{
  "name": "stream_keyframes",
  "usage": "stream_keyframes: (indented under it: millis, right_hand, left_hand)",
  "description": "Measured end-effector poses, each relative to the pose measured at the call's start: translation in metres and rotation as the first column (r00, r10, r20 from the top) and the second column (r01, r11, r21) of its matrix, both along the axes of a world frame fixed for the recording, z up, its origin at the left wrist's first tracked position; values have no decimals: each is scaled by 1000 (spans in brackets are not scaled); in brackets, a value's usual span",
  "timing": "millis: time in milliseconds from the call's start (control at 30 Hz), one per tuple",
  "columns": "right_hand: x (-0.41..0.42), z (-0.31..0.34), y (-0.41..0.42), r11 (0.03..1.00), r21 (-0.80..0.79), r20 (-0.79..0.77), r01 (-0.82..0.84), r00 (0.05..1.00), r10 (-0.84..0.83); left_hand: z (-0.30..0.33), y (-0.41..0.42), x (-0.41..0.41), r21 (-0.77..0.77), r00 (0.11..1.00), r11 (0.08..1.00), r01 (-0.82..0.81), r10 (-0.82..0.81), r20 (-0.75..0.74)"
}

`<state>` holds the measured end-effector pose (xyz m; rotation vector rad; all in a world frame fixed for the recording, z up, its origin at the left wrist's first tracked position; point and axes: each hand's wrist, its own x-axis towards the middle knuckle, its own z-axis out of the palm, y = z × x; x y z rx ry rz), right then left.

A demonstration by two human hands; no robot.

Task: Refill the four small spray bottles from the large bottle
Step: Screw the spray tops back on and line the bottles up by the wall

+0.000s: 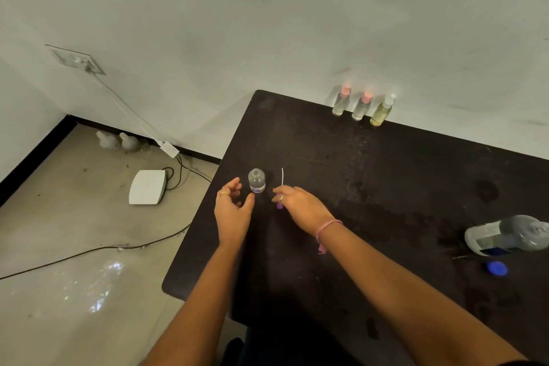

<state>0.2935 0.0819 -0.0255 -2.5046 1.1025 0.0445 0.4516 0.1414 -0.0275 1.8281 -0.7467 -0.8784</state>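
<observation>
A small clear bottle (257,181) stands uncapped and upright near the left edge of the dark table (371,187). My left hand (233,208) hovers just beside it with relaxed, spread fingers, not touching it. My right hand (300,203) pinches a purple spray cap (279,205), whose thin white tube (282,176) points up and away. Three capped small spray bottles stand at the far edge against the wall: two with pink caps (341,101) (361,106) and one yellowish with a white cap (382,110). The large clear bottle (509,235) lies at the right edge, its blue cap (496,268) beside it.
The table's left edge drops to a tiled floor with cables (98,249), a white box (147,186) and two small white figures (118,141). A wall runs right behind the table's far edge.
</observation>
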Motion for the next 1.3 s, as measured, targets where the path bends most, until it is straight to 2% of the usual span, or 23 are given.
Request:
stream_keyframes:
  millis: [67,167,300,600,867,967,1067,1300]
  right_hand:
    - [-14,3,1,991,-5,182,130,975,-127]
    - [-32,12,3,958,34,435,286,858,-272]
    - [-49,31,8,916,124,554,382,739,-383]
    - [-57,46,22,816,251,596,521,581,-554]
    - [-75,58,19,707,363,606,607,423,-674]
    - [-90,72,16,679,374,629,632,365,-686]
    - [-107,86,13,665,332,649,668,350,-676]
    - [-148,128,15,684,320,721,656,300,-625]
  left_hand:
    - [-6,-12,-1,32,999,999,33,-33,7]
    - [-12,-26,-4,87,997,993,77,-77,-9]
    - [-19,-36,-5,117,991,985,128,-122,-54]
    - [-23,-45,-7,152,991,980,128,-122,-48]
    - [-21,-45,-17,103,994,989,108,-104,-42]
    - [-14,-45,-29,55,991,990,130,-129,-30]
    - [-2,-44,-46,9,987,987,159,-159,-26]
    - [33,-35,-94,-111,971,966,234,-238,-19]
